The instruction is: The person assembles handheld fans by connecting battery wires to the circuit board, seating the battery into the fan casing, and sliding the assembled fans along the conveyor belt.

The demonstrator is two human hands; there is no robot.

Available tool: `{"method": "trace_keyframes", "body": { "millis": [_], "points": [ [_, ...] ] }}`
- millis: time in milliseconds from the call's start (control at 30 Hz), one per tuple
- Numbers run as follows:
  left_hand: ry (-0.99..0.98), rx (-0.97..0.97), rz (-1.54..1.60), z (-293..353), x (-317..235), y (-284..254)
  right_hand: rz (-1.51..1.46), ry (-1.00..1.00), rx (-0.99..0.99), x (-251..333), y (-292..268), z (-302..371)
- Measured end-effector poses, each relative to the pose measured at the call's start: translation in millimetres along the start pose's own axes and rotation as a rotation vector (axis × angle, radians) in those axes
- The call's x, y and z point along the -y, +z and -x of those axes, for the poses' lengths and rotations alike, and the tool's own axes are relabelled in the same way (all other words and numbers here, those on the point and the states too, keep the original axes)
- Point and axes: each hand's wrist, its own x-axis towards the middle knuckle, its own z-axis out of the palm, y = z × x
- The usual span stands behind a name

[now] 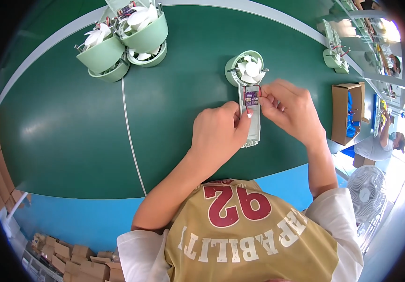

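Observation:
A small pale green fan lies on the green table, its round head (249, 69) with white blades pointing away from me and its open handle shell (254, 134) toward me. Inside the shell sits a purple circuit board (251, 97) with thin red and dark wires. My left hand (217, 126) is closed around the handle's left side, its thumb over the shell beside a small white plug (249, 114). At the board's right edge, my right hand (290, 107) pinches a red wire (260, 89); its fingertips partly hide the wire's end.
Several similar fan heads (143, 35) stand grouped at the far left. Another pale green fan part (336, 58) is at the far right, near a cardboard box (342, 110) with blue pieces. A white cord (129, 131) crosses the table (61, 141). A floor fan (366, 192) and another person (376, 145) are at right.

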Motion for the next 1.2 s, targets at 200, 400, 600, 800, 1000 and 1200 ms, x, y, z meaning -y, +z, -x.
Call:
{"method": "trace_keyframes", "body": {
  "millis": [200,400,600,800,1000,1200],
  "points": [
    [-0.03,0.042,-0.015,-2,1,-1,0.234,-0.15,0.024,9,0,-3],
    [-0.055,0.06,-0.081,-3,-3,-4,0.199,-0.2,0.123,5,-8,-11],
    [-0.108,0.076,-0.025,-6,-6,-8,0.213,-0.181,0.108,0,-5,-10],
    [-0.192,0.119,0.033,-5,-10,-12,0.067,-0.216,-0.043,-11,10,2],
    [-0.218,0.07,0.052,0,-3,-18,-0.32,0.062,-0.057,-16,9,11],
    [0.157,-0.211,-0.197,7,-10,-23,-0.865,0.548,0.164,-2,-3,25]
  ]
}}
